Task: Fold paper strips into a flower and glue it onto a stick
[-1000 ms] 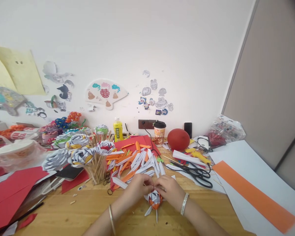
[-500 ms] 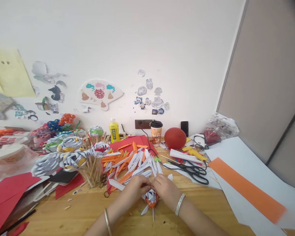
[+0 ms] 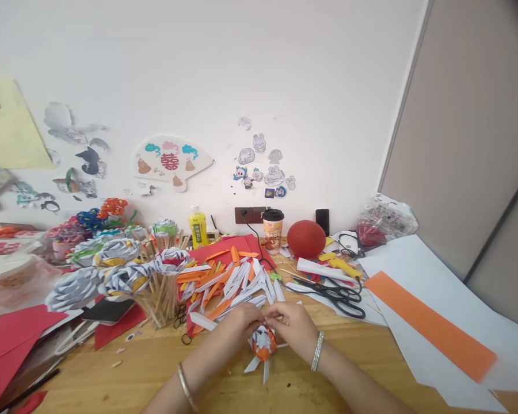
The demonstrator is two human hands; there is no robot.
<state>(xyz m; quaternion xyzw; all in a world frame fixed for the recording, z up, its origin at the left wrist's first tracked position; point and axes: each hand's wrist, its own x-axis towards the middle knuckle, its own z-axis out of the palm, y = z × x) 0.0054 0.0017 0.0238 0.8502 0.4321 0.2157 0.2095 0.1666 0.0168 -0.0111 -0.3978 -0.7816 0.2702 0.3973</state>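
Note:
A small woven paper piece (image 3: 263, 343) in white and orange, with white strips sticking out at its lower side, sits low at the middle of the wooden table. At its upper left edge my left hand (image 3: 244, 321) has its fingers closed in a pinch. My right hand (image 3: 290, 325) pinches at the upper right edge, its fingertips nearly meeting those of the left. Both hands are on the paper piece, whose top they partly hide. Beyond them lies a pile of folded white and orange paper strips (image 3: 237, 279).
Black scissors (image 3: 339, 296) and a yellow glue gun (image 3: 345, 267) lie right of the pile. Behind stand a cup (image 3: 273, 233), a red balloon (image 3: 306, 239) and a yellow bottle (image 3: 197, 228). Paper flowers (image 3: 123, 279) crowd the left; an orange strip (image 3: 431, 326) lies on white sheets.
The view has shifted slightly. The paper piece has turned a little between my hands, and a white strip now points out at its right. My right hand's fingers have lifted and bent more.

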